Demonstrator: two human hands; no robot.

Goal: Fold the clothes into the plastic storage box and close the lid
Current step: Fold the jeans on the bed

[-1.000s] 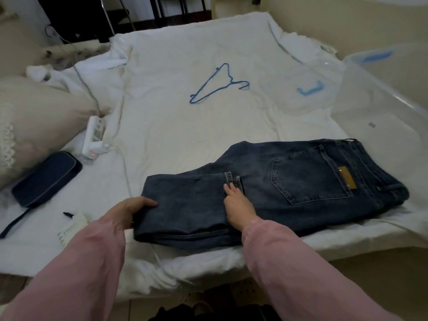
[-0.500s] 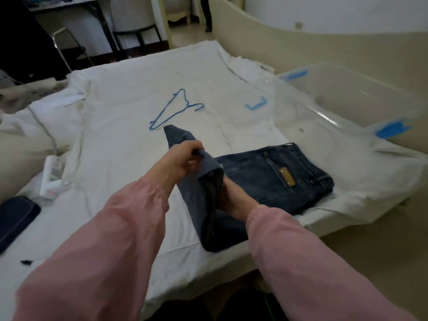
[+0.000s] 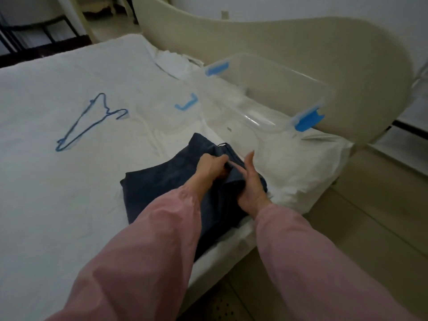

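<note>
Now | L hand [image 3: 212, 166] grips jeans [image 3: 157, 188] | R hand [image 3: 251, 184] flat on them | box [image 3: 278, 66] just beyond | hanger [image 3: 88, 128] left

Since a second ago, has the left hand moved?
Yes. The left hand has swung right, toward the storage box, carrying the jeans leg over; it now grips the fold beside the right hand.
</note>
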